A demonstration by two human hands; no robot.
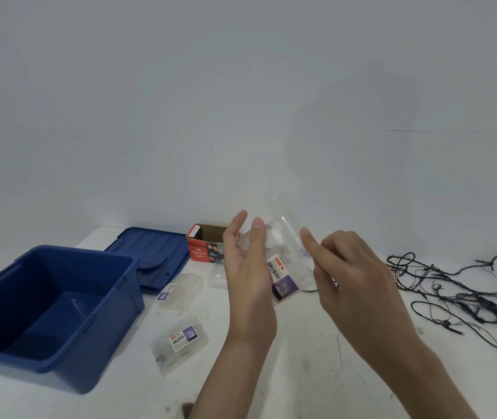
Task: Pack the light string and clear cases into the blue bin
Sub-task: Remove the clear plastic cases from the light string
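My left hand [248, 267] holds a clear case [283, 267] with a DIY label, lifted above the table. My right hand [350, 273] is at the case's right side, forefinger stretched toward it and the other fingers curled. Two more clear cases lie on the table, one [180, 290] near the bin's lid and one [179, 343] nearer me. The open blue bin [69, 352] stands at the left with nothing visible inside. A tangled dark light string [465, 285] sprawls on the table at the right.
The blue lid [153, 255] lies flat behind the bin. An open red LED lights carton [206, 244] stands behind my left hand. A white wall closes the back of the white table [301, 358].
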